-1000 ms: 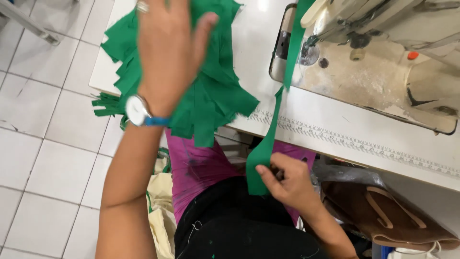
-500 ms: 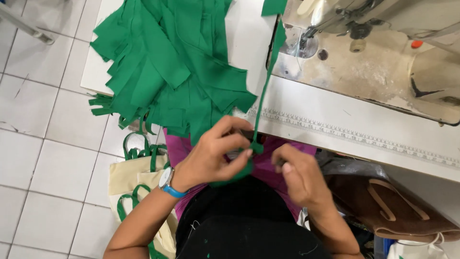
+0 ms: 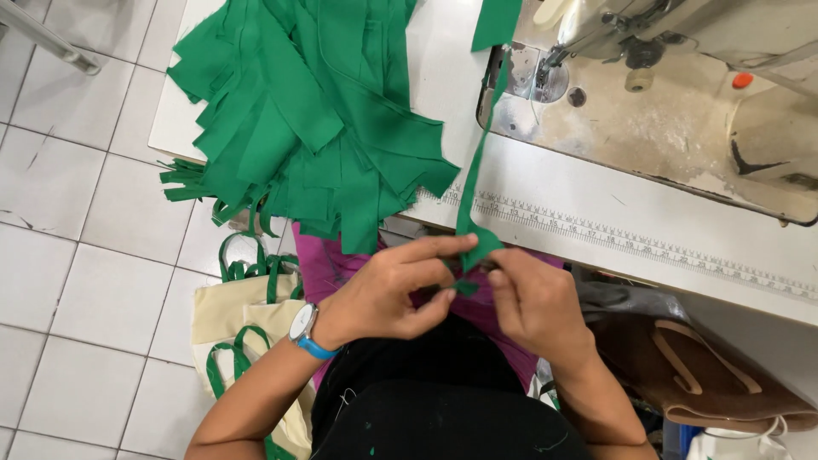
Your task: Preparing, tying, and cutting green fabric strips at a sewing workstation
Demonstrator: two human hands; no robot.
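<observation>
A narrow green fabric strip (image 3: 477, 170) runs from the sewing machine (image 3: 665, 77) down over the table's front edge. My left hand (image 3: 396, 290), with a blue-strapped watch on its wrist, and my right hand (image 3: 532, 298) both pinch the strip's lower end just below the table edge, fingertips almost touching. A pile of green fabric strips (image 3: 307, 119) lies on the white table (image 3: 648, 255) to the left, its ends hanging over the edge.
A printed ruler (image 3: 613, 234) runs along the table's front edge. Cream tote bags with green handles (image 3: 247, 315) lie on the tiled floor at my left. A brown bag (image 3: 707, 375) sits under the table at right.
My left hand came down off the green pile and joined my right hand at the strip's lower end. The view has shifted slightly.
</observation>
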